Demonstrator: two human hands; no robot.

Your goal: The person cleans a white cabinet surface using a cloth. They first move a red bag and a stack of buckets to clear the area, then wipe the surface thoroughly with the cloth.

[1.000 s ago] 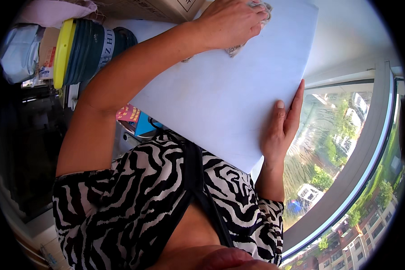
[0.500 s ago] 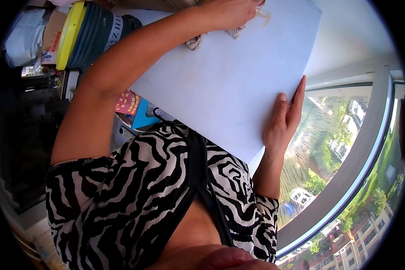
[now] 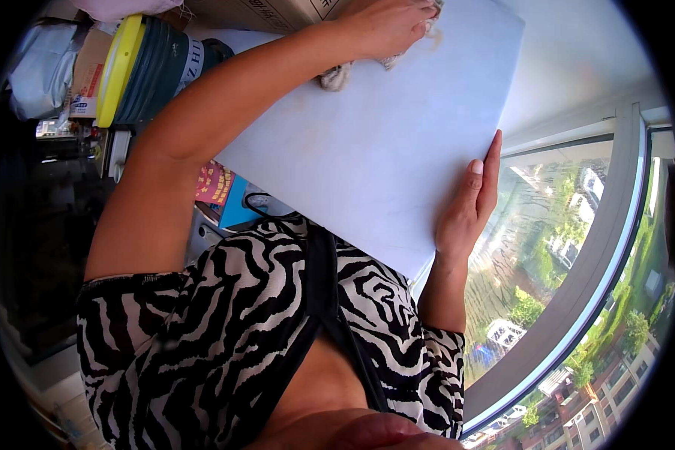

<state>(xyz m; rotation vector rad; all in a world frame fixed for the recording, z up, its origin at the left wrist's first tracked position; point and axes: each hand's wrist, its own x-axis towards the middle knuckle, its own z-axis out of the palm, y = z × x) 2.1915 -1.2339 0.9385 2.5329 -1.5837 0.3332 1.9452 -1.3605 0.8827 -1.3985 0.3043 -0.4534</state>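
Observation:
A large white board (image 3: pixel 352 165) with a smooth face lies tilted in front of my chest. My left hand (image 3: pixel 390 28) reaches across to its far part, with the fingers closed on a crumpled light cloth (image 3: pixel 336 77) with a mottled pattern. The cloth is pressed against the board and partly hidden under the hand. A faint brownish smear (image 3: pixel 436 39) shows beside my fingertips. On the board's right edge rests my right hand (image 3: pixel 465 206), its thumb on the face and its straight fingers along the edge, holding it.
At the far left stand a dark green ribbed bucket (image 3: pixel 157 71) with a yellow rim and a pale plastic bag (image 3: pixel 43 71). A cardboard box (image 3: pixel 270 13) sits beyond the board. Close on the right is a window (image 3: pixel 555 210). Pink and blue packages (image 3: pixel 236 202) lie under the board's left edge.
My left hand and the cloth have shifted slightly over the board. The view has moved a little, showing more of the cardboard box. My right hand keeps its place on the edge.

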